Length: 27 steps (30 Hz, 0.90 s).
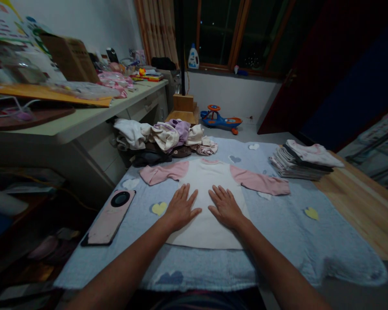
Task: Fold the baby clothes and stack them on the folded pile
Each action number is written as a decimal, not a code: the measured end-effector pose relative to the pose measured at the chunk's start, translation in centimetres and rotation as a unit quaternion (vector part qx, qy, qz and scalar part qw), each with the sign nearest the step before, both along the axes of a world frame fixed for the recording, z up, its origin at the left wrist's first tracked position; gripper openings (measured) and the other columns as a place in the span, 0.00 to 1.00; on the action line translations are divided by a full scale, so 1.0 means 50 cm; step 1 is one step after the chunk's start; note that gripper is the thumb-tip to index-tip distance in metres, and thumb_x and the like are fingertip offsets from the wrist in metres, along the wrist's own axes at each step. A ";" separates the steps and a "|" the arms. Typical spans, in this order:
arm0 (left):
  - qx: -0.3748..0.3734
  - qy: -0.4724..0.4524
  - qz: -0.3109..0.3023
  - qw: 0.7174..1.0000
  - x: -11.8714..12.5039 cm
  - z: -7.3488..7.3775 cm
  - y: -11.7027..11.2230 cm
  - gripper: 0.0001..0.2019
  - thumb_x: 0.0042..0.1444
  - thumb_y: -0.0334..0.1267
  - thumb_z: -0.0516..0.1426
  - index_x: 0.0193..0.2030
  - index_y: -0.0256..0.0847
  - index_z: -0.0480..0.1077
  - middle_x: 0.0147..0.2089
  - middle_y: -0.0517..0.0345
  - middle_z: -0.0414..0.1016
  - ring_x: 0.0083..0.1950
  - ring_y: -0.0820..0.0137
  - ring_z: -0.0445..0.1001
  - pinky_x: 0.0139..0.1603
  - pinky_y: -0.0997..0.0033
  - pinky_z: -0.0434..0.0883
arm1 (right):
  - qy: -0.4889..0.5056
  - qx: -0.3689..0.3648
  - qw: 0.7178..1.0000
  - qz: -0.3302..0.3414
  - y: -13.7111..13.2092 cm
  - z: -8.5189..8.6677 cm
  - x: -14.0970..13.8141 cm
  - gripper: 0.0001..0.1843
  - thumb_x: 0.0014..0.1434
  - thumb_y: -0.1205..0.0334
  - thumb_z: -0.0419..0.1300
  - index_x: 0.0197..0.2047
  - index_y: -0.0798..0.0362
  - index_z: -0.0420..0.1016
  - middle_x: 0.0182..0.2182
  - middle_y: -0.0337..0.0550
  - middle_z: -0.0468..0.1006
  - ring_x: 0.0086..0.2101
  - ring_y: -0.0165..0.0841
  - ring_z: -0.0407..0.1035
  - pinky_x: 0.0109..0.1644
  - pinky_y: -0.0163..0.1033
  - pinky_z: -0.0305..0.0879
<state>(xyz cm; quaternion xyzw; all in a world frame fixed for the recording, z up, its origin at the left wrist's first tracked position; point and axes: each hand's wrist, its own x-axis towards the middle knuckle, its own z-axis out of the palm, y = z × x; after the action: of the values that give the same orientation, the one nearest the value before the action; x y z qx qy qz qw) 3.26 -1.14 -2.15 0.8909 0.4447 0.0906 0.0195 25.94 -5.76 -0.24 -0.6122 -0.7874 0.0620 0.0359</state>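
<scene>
A small long-sleeved shirt (pixel 210 232) with a white body and pink sleeves is spread out in front of me, its neckline pointing away. My left hand (pixel 181 209) lies flat on the left half of the body, fingers spread. On the right half rests my right hand (pixel 226 206), also flat with fingers apart. Neither hand grips anything. Both sleeves stretch outward, the left one bent and a little wrinkled. Beneath the shirt is a light blue blanket (pixel 284 232) with heart patterns.
A pink phone (pixel 110 219) lies at the left. Crumpled clothes (pixel 168 135) are heaped at the back left, and a folded stack of clothes (pixel 300 161) stands at the right. A cluttered desk (pixel 80 125) borders the left side. A blue ride-on toy (pixel 221 121) sits beyond.
</scene>
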 end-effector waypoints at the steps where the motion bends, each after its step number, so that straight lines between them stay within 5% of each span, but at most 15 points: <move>1: -0.004 0.006 0.004 1.000 -0.008 0.000 -0.007 0.34 0.62 0.58 0.52 0.71 0.43 0.57 0.75 0.39 0.48 0.75 0.49 0.45 0.70 0.48 0.52 | 0.000 -0.004 1.000 -0.001 -0.007 0.001 0.006 0.33 0.69 0.46 0.47 0.72 0.49 0.52 0.72 0.47 0.46 0.70 0.44 0.39 0.70 0.56 0.36; 9: 0.004 0.033 0.048 0.998 -0.018 0.019 -0.047 0.31 0.62 0.51 0.53 0.68 0.36 0.61 0.72 0.36 0.54 0.74 0.48 0.48 0.71 0.43 0.49 | -0.005 0.009 0.992 -0.122 -0.041 -0.003 0.001 0.32 0.67 0.47 0.50 0.71 0.48 0.56 0.72 0.55 0.47 0.69 0.52 0.39 0.68 0.61 0.38; 12: 0.014 0.005 -0.041 0.999 0.004 0.018 -0.056 0.24 0.66 0.38 0.48 0.67 0.35 0.61 0.73 0.42 0.53 0.74 0.58 0.50 0.71 0.52 0.53 | 0.009 0.022 0.996 -0.090 -0.047 -0.006 -0.015 0.29 0.68 0.51 0.49 0.69 0.51 0.59 0.71 0.53 0.51 0.69 0.48 0.41 0.69 0.60 0.38; 15: -0.013 -0.003 -0.103 0.995 0.011 0.013 -0.064 0.24 0.67 0.39 0.47 0.69 0.40 0.58 0.73 0.48 0.54 0.73 0.63 0.54 0.70 0.57 0.57 | 0.024 0.028 0.999 -0.029 -0.055 -0.006 -0.013 0.27 0.69 0.55 0.48 0.68 0.51 0.60 0.70 0.49 0.53 0.69 0.42 0.45 0.70 0.55 0.38; 20: -0.036 0.010 -0.086 0.996 -0.019 0.015 -0.075 0.28 0.66 0.49 0.51 0.71 0.45 0.56 0.75 0.47 0.49 0.74 0.57 0.50 0.71 0.53 0.54 | 0.034 0.030 0.999 -0.026 -0.076 -0.001 0.036 0.28 0.68 0.54 0.49 0.68 0.54 0.61 0.70 0.49 0.55 0.68 0.41 0.47 0.70 0.50 0.43; 27: -0.049 -0.025 -0.094 0.994 -0.050 0.016 -0.073 0.23 0.67 0.39 0.49 0.68 0.42 0.61 0.74 0.44 0.53 0.73 0.57 0.53 0.69 0.52 0.56 | 0.057 0.059 0.995 -0.050 -0.103 -0.009 0.098 0.26 0.67 0.57 0.50 0.65 0.59 0.64 0.67 0.54 0.60 0.66 0.41 0.52 0.69 0.48 0.48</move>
<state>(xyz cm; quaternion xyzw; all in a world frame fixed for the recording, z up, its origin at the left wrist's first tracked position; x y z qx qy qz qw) 0.76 -4.81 -1.35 0.9241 0.3626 0.0882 0.0824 30.85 -10.93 -0.70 -0.6434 -0.7545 0.0483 0.1201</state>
